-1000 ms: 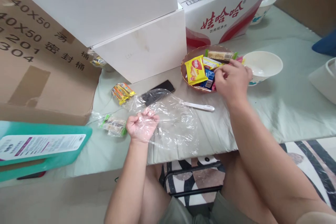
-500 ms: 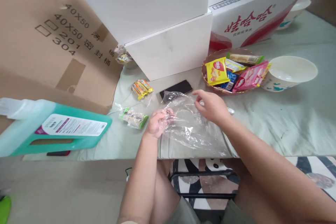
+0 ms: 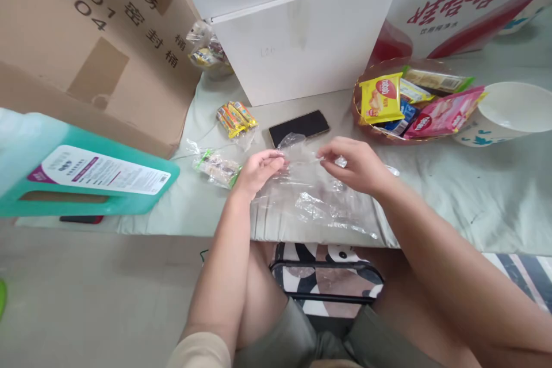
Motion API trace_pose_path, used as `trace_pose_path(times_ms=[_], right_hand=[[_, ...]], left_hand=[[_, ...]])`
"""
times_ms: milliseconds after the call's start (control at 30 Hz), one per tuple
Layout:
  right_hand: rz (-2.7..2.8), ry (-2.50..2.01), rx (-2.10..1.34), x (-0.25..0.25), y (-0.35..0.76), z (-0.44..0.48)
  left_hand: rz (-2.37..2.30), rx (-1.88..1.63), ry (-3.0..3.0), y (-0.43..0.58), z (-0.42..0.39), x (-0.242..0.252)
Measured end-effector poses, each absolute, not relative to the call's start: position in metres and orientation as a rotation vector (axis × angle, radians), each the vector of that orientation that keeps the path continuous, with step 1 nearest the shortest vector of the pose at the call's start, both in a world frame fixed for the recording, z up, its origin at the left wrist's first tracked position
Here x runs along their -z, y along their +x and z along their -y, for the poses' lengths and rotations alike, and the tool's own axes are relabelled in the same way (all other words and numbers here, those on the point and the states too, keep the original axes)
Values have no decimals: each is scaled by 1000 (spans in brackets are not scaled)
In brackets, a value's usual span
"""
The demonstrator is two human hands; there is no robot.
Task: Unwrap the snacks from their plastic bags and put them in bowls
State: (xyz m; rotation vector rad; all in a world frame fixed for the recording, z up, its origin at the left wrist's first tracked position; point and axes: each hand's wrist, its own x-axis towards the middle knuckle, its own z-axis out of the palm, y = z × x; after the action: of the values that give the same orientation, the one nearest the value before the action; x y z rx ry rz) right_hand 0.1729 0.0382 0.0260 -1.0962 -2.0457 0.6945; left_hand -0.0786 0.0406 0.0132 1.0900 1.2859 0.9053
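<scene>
A clear plastic bag (image 3: 319, 201) lies crumpled on the cloth-covered table in front of me, its upper part lifted between my hands. My left hand (image 3: 261, 172) pinches the bag's left edge with thumb and fingers. On the other side, my right hand (image 3: 356, 164) has thumb and fingertips closed on the bag's right edge. Just beyond the bag lies a black phone (image 3: 299, 127). Left of my left hand are a clear-wrapped snack with green ends (image 3: 218, 168) and a bundle of yellow-orange snack packets (image 3: 237, 119).
A basket (image 3: 360, 118) of wrapped snacks stands at the right beside a paper bowl (image 3: 513, 112). White boxes (image 3: 302, 40) rise behind the phone. At the left are a large cardboard carton (image 3: 142, 80) and a jug of green liquid (image 3: 26, 155). The table's front edge is near my legs.
My right hand has come down onto the bag and closed on its edge. My left hand has moved up a little, still gripping the bag. The camera view has shifted.
</scene>
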Motion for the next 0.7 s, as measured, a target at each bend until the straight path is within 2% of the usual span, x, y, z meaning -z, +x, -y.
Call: trace_pose_path(times_ms=[100,267,400,600,700], right_hand=[[2091,-1140,-763,-29,168,-33],[2144,-1439,-720,-17,177,-36],[2011,-1541,-720,-15,191,-41],[1214,-1110,-903,-9,198,-49],[1146,-1034,-1149,2,193,-49]], left_hand=[[-1303,-1022,1174,-75,-43,-13],[-1312,-1491,1048,-78,-46,-19],[-1416,-1578,955,-82,-48,-22],[-1459,-1706,839,-80,-52,-19],[-1417,-1716,722,-77,-53,-19]])
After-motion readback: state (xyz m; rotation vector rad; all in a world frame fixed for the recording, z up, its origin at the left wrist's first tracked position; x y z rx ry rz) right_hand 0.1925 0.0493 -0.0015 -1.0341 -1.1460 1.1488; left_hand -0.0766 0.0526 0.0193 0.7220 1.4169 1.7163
